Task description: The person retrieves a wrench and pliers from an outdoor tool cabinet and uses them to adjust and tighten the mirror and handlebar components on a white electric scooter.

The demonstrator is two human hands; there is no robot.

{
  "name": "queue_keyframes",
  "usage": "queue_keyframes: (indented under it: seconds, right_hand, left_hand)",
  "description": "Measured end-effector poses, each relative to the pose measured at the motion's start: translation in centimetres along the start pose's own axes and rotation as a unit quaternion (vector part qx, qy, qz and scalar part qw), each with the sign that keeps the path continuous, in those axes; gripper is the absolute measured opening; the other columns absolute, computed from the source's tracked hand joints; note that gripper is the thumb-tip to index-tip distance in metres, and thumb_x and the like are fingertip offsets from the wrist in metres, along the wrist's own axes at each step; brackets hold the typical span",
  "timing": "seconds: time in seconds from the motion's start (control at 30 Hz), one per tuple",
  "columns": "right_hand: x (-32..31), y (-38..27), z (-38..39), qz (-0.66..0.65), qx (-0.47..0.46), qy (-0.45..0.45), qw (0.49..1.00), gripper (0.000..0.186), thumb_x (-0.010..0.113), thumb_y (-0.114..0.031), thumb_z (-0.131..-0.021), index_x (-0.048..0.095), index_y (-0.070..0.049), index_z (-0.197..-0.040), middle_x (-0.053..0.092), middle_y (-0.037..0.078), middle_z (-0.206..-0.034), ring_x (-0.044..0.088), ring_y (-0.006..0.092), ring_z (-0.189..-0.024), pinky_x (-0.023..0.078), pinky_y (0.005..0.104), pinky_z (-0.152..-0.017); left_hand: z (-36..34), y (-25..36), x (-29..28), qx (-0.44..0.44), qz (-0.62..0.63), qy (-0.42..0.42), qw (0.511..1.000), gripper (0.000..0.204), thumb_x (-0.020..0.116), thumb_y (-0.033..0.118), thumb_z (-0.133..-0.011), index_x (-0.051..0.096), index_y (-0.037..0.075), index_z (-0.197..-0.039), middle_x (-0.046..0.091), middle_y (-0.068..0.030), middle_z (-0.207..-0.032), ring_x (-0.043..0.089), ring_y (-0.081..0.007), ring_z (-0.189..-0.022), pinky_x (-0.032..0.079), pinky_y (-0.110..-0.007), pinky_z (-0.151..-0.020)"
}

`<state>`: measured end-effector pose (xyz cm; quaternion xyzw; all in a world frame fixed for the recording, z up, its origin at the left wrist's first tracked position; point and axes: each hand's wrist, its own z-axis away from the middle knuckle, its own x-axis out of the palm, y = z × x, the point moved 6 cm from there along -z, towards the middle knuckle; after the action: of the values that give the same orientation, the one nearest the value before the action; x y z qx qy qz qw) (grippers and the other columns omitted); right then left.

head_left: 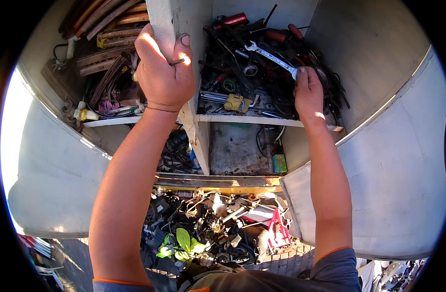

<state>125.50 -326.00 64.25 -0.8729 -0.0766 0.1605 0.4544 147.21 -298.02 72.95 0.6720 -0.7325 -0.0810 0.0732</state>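
My right hand (309,92) is closed on a silver wrench (271,57). The wrench's open jaw points up and left, above a heap of dark tools in the upper right compartment. My left hand (165,73) is wrapped round the front edge of the white cabinet divider (162,15), thumb on its right side. A short dark metal piece (177,62) shows beside that thumb; what it belongs to is unclear. Below the wrench lie a yellow tool piece (237,103) and several shiny rods. Red-handled tools (234,19) lie toward the back.
Stacked brown slats (104,53) fill the upper left compartment. A green box (280,163) stands on the lower right shelf. Open doors (378,180) flank the cabinet. Below, scrap parts, a red triangular frame (278,231) and a leafy plant (184,243) are on the ground.
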Motion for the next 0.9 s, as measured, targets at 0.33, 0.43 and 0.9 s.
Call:
queue_keyframes:
  seconds: [0.33,0.43,0.9]
  right_hand:
    - [-2.4,-1.8,5.8,-0.017,-0.032,0.048,0.998,0.023,0.055,-0.023,-0.116,0.065,-0.003,-0.111,0.063,0.007,-0.088,0.055,0.0178,-0.082,0.05,0.0341,-0.077]
    - [-3.1,-2.2,7.8,-0.015,-0.028,0.054,0.998,0.022,0.055,-0.022,-0.116,0.065,-0.002,-0.111,0.064,0.008,-0.088,0.057,0.0189,-0.082,0.05,0.0347,-0.078]
    - [-3.4,-8.4,30.2,-0.304,0.197,0.061,0.93,0.027,0.047,-0.033,-0.12,0.059,-0.009,-0.121,0.066,0.003,-0.085,0.06,0.0101,-0.068,0.051,0.026,-0.062]
  left_hand:
    - [-0.1,0.2,0.0,-0.008,-0.041,0.007,0.999,0.053,0.07,0.025,-0.105,0.043,-0.002,-0.142,0.072,-0.0227,-0.113,0.075,-0.0393,-0.095,0.059,-0.045,-0.084]
    - [-0.2,0.5,0.1,-0.022,-0.036,-0.005,0.999,0.053,0.069,0.024,-0.106,0.042,-0.004,-0.142,0.069,-0.0237,-0.115,0.072,-0.037,-0.098,0.057,-0.044,-0.087]
    - [-0.7,0.3,0.0,-0.065,-0.147,-0.087,0.983,0.052,0.068,0.036,-0.104,0.038,0.002,-0.13,0.078,-0.0234,-0.098,0.073,-0.0514,-0.085,0.057,-0.058,-0.072]
